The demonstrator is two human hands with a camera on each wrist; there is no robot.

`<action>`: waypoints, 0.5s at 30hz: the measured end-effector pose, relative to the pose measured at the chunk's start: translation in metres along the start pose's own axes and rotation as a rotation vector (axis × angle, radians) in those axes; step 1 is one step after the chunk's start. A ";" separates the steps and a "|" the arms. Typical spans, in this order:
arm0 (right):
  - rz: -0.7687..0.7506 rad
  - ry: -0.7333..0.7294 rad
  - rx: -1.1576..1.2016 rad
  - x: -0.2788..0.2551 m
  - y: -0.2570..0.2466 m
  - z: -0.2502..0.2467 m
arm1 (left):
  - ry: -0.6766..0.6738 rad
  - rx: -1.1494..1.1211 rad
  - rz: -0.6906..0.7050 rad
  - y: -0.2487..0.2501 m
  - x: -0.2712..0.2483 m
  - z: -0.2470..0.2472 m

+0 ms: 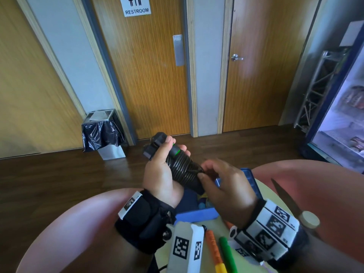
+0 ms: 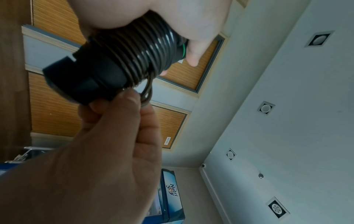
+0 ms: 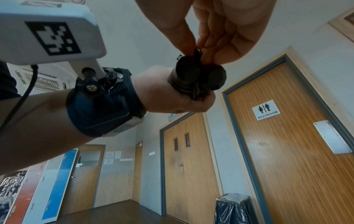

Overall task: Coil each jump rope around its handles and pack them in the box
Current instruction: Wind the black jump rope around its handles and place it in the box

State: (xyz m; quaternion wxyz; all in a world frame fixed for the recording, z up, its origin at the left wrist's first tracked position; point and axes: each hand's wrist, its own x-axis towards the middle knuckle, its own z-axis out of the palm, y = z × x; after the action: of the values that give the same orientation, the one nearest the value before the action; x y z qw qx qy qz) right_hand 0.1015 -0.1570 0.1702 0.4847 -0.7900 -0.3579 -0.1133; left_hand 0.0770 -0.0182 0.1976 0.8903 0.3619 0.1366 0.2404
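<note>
A black jump rope (image 1: 181, 164) has its cord wound tightly round its two handles held side by side; thin green rings show near the top. My left hand (image 1: 163, 172) grips the bundle around its upper half and holds it above the blue box (image 1: 197, 214). My right hand (image 1: 222, 180) pinches the last loop of cord (image 2: 146, 92) at the lower end of the bundle. The right wrist view shows the two round handle ends (image 3: 199, 75) from below, with the right fingers (image 3: 195, 44) on the cord loop between them.
An orange handle (image 1: 213, 247) and a green handle (image 1: 226, 253) lie on the pale round table (image 1: 264, 194) near me. Scissors (image 1: 289, 201) lie at the right. Pink chair backs flank the table. A bin (image 1: 103, 133) stands by the restroom door (image 1: 149, 75).
</note>
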 end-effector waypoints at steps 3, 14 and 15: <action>0.029 0.023 0.039 -0.004 0.007 -0.012 | -0.018 -0.006 -0.011 -0.011 -0.003 0.010; 0.279 0.146 0.429 -0.009 0.049 -0.082 | 0.034 0.008 -0.024 -0.071 -0.007 0.073; 0.294 0.142 0.399 -0.008 0.053 -0.090 | 0.040 0.024 -0.002 -0.078 -0.009 0.080</action>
State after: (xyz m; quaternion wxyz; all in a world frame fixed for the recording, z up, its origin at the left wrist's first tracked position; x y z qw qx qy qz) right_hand 0.1468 -0.2507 0.1752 0.6660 -0.7124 -0.2198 -0.0238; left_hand 0.1290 -0.1180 0.1989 0.8831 0.3675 0.1577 0.2453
